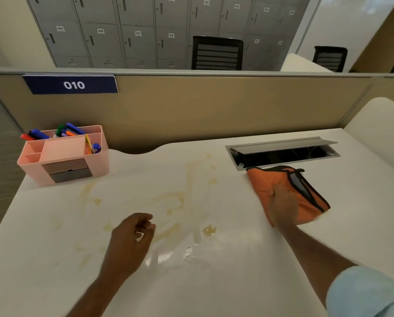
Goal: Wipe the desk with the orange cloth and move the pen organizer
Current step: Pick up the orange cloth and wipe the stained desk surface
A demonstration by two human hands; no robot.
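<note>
The orange cloth point(306, 191), folded and edged in black, lies on the white desk point(42, 259) at the right. My right hand point(283, 205) rests on it with the fingers gripping its near edge. My left hand point(132, 236) hovers over the desk's middle, fingers loosely curled, holding nothing. A pink pen organizer point(65, 156) full of coloured markers stands at the far left corner. Yellowish smears point(175, 202) and a wet patch point(168, 255) spread across the desk between the two hands.
An open grey cable hatch point(283, 152) sits in the desk just behind the cloth. A tan partition point(203, 106) with a blue "010" sign point(73, 85) runs along the desk's far edge. Grey lockers and black chairs stand beyond it.
</note>
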